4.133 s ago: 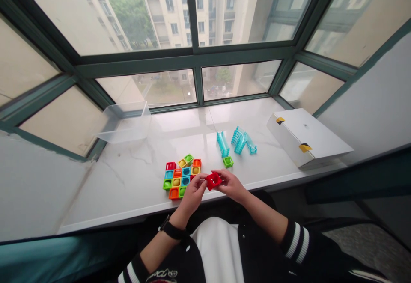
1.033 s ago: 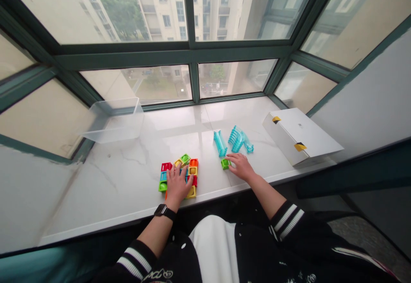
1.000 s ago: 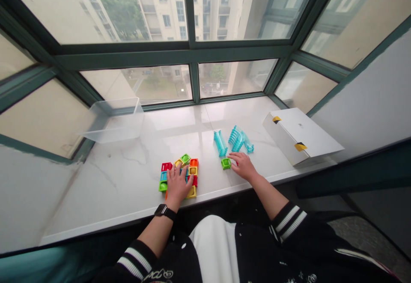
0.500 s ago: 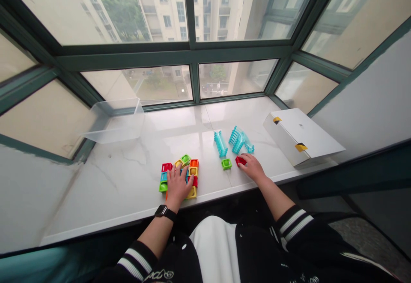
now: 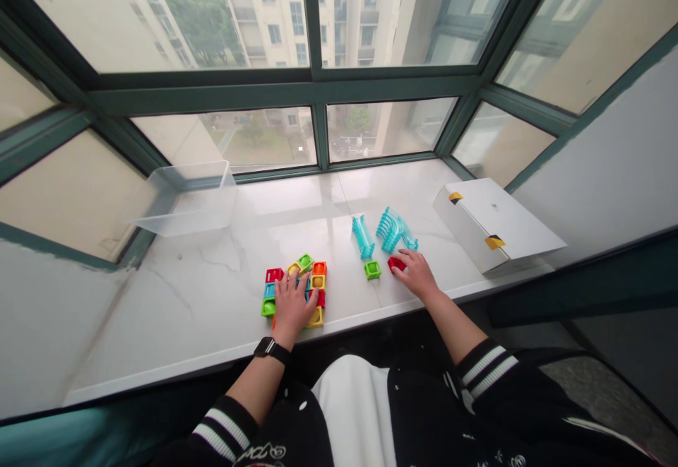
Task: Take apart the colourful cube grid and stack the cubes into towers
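Left hand (image 5: 290, 303): palm down on top of the block cluster, fingers spread, not closed around any single piece

Right hand (image 5: 417, 275): curled low on the surface, fingertips (image 5: 403, 262) against the red block; whether they grip it, cannot tell

Hands: well apart, not clamped on one shared thing; the green block and the red block sit nearer the right hand, the cluster under the left

Block cluster (image 5: 294, 290): hollow square plastic blocks in red, orange, yellow, green and blue, packed flat together; middle part hidden by the left hand

Red block (image 5: 395, 264): lying on the surface just beside the right hand's fingers, to the right of the green block

Green block (image 5: 372, 270): alone, between the cluster and the red block, just below the clear teal pieces

Clear teal pieces (image 5: 389, 232): ridged see-through track parts, one straight (image 5: 363, 237), the others curved and bunched together, near the green block

Plastic tub (image 5: 185, 200): clear, empty-looking, at the left end against the window

White box (image 5: 492, 225): closed, on the right end, corners held with black and yellow tape (image 5: 494, 242)

Surface (image 5: 159, 297): white marble-look window sill, grey veins

Left wrist: black watch (image 5: 272, 351)

Sleeves: black with white stripes (image 5: 488, 367)

Window (image 5: 312, 85): dark green frame, apartment blocks and a tree outside
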`<state>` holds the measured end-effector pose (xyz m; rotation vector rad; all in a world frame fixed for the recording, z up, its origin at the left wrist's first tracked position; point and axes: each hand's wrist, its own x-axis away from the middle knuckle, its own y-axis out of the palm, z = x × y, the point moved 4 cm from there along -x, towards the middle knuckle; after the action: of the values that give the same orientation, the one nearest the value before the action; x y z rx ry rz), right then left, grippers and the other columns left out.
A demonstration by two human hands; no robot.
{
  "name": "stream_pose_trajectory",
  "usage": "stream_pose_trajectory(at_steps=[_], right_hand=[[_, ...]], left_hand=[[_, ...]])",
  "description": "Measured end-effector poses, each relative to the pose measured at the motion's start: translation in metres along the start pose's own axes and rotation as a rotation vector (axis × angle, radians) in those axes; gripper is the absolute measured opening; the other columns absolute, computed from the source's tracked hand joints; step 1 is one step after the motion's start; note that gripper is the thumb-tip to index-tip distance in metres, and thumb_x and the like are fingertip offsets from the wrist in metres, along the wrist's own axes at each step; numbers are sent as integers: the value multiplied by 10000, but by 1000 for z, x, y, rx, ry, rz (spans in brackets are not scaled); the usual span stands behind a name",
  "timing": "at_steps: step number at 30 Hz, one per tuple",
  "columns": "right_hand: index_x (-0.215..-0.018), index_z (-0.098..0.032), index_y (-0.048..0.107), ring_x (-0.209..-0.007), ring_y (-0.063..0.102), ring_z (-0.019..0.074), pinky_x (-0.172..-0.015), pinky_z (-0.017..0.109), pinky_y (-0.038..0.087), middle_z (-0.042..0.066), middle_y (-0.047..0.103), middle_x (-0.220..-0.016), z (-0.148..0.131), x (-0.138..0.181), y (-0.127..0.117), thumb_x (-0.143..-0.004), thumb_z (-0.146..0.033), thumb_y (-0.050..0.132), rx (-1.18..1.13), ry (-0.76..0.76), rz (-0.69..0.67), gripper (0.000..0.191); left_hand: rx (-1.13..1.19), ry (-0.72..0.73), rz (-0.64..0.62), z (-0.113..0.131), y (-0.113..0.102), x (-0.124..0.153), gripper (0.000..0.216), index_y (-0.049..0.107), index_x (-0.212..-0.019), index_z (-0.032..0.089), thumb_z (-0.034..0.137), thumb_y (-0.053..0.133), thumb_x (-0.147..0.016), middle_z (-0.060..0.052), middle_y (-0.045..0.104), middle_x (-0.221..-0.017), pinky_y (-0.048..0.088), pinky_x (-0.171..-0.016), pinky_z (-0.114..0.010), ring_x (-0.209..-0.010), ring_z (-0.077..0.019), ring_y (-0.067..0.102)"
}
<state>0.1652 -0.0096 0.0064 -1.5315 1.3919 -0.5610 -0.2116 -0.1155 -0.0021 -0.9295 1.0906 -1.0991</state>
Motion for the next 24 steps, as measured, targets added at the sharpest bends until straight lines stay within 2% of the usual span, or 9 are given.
stream_pose_trajectory(at_steps=[4, 6, 8, 11, 14, 16, 19, 24], right_hand=[[-1149, -228, 776, -1220, 611, 333, -1116, 530, 483, 128, 695, -1257, -32, 2, -21, -962, -322, 606, -93, -43, 128, 270], [-1147, -240, 770, -1170, 643, 302, -1093, 487, 505, 113, 717, -1189, -55, 3, -25, -990, -309, 576, -190, -80, 114, 258], [-1145, -250, 763, -1077, 683, 266, -1012, 428, 550, 93, 739, -1114, -83, 6, -19, -1001, -300, 568, -307, -138, 11, 247], [-1167, -256, 754, -889, 711, 197, -849, 328, 576, 59, 754, -1047, -130, 14, 7, -1000, -286, 584, -431, -238, -267, 240], [-1226, -301, 752, -888, 714, 176, -858, 291, 549, 28, 763, -1054, -175, 27, 40, -961, -287, 666, -384, -391, -533, 279], [-1258, -310, 739, -876, 714, 184, -837, 291, 540, 24, 764, -1081, -195, 35, 61, -920, -287, 719, -300, -444, -670, 339], [-1217, -291, 736, -939, 719, 224, -827, 309, 528, 35, 764, -1110, -210, 41, 80, -890, -275, 743, -207, -482, -766, 327], [-1216, -256, 680, -1004, 720, 267, -836, 339, 522, 66, 766, -1148, -211, 44, 87, -874, -268, 747, -155, -477, -803, 349]], left_hand=[[-12, 3, 9, -1, 0, 0, 529, 641, -1445, 220, 486, 514, -1006, -151, 534, -1577, 250, -1263, -628, -1511, -415, 377], [-14, 3, 9, -1, 0, 0, 530, 639, -1448, 227, 490, 513, -1006, -143, 534, -1581, 251, -1265, -623, -1508, -412, 382], [-8, 4, 8, 0, 0, 0, 530, 640, -1447, 231, 496, 511, -1006, -139, 534, -1582, 252, -1266, -620, -1510, -409, 380], [19, -1, 9, 0, -1, 0, 534, 645, -1443, 229, 504, 506, -1007, -141, 541, -1576, 252, -1269, -613, -1512, -404, 378], [40, -9, 2, -2, 0, -1, 542, 642, -1448, 229, 508, 509, -1002, -138, 536, -1584, 251, -1273, -603, -1517, -396, 376], [46, -12, -3, -4, 1, -1, 546, 639, -1452, 229, 508, 515, -999, -137, 533, -1588, 252, -1272, -606, -1518, -395, 378], [46, -3, -5, -5, 3, -1, 541, 640, -1452, 231, 502, 521, -998, -136, 536, -1587, 253, -1269, -614, -1518, -400, 380], [42, 9, -12, -3, 2, -1, 536, 637, -1454, 229, 496, 516, -1006, -138, 538, -1585, 244, -1269, -625, -1528, -406, 366]])
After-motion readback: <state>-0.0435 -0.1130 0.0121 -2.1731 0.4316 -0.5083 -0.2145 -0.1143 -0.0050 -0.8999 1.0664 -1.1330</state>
